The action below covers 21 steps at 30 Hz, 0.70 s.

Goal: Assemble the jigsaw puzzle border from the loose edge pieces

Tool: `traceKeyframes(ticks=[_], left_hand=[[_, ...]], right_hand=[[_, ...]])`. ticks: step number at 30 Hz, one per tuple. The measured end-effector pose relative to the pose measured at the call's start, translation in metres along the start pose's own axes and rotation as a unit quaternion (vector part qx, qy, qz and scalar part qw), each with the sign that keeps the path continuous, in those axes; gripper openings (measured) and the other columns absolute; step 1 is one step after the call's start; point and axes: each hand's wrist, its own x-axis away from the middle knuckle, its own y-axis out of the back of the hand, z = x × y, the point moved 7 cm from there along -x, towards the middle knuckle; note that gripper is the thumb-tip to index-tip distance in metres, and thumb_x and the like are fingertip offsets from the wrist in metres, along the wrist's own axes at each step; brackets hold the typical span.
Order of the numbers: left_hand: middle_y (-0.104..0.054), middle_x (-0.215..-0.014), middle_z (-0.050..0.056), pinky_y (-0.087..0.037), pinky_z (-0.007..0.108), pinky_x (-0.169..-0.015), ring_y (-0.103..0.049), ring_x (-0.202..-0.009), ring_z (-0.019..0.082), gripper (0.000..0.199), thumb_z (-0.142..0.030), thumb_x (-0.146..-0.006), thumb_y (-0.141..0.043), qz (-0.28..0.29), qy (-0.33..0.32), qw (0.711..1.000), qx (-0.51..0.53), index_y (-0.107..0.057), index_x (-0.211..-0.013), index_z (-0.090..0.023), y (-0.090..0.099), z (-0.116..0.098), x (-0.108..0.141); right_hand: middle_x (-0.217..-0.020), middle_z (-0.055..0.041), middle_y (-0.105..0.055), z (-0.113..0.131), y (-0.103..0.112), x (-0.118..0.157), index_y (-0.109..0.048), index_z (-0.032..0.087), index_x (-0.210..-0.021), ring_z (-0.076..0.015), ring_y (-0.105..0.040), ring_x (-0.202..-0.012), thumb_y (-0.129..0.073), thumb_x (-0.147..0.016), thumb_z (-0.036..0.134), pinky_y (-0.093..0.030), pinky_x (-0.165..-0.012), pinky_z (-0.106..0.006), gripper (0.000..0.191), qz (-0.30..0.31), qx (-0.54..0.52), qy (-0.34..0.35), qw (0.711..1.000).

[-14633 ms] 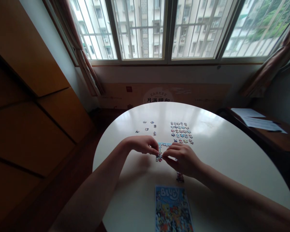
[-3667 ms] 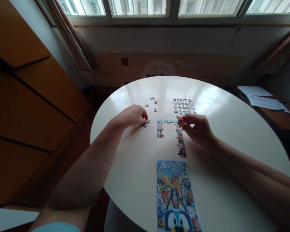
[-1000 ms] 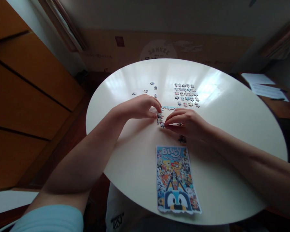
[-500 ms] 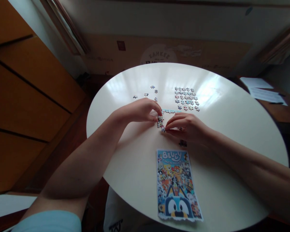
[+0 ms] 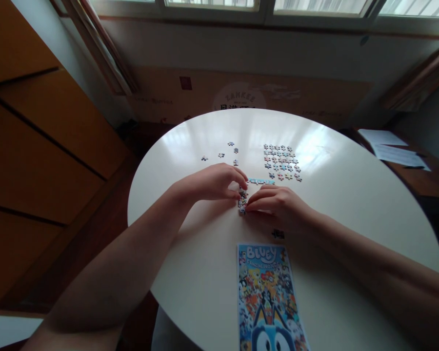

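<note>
A joined strip of puzzle pieces lies on the white oval table, running towards me from the left end of a light-blue row of pieces. My left hand touches the strip's upper part, thumb and forefinger curved around it. At the strip's near end my right hand has its fingertips pressed together on a small puzzle piece, which touches the strip. Just below my right hand lies a dark puzzle piece cluster.
Loose pieces in rows lie beyond my right hand, and several scattered ones beyond my left. A Bluey picture sheet lies at the near edge. Papers rest on a side table at the right.
My right hand has moved slightly left with the small piece, which now meets the strip's near end. The view has tilted up, showing the windows.
</note>
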Motion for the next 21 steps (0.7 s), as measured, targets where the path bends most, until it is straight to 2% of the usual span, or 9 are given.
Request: traceKeyframes(ticks=[4, 21], left_hand=[[-0.075, -0.121, 0.006, -0.052, 0.031, -0.094, -0.07, -0.107, 0.021, 0.026, -0.016, -0.078, -0.078, 0.01, -0.001, 1.0, 0.0, -0.08, -0.103, -0.023, -0.0022, -0.0004, -0.001], [-0.075, -0.116, 0.005, -0.051, 0.03, -0.092, -0.07, -0.103, 0.02, 0.022, -0.019, -0.081, -0.074, 0.027, -0.007, 1.0, 0.005, -0.08, -0.101, -0.024, -0.0032, -0.0038, -0.0024]], right_hand=[[-0.104, -0.0008, -0.079, -0.0003, -0.0027, -0.0006, -0.077, 0.026, -0.103, -0.0182, -0.071, -0.09, -0.067, -0.096, 0.022, -0.056, -0.086, -0.035, 0.014, 0.004, 0.004, 0.01, 1.0], [-0.104, -0.0051, -0.074, 0.0025, -0.0046, -0.003, -0.076, 0.025, -0.106, -0.0205, -0.065, -0.093, -0.063, -0.096, 0.018, -0.054, -0.081, -0.035, 0.018, 0.03, -0.006, -0.006, 1.0]])
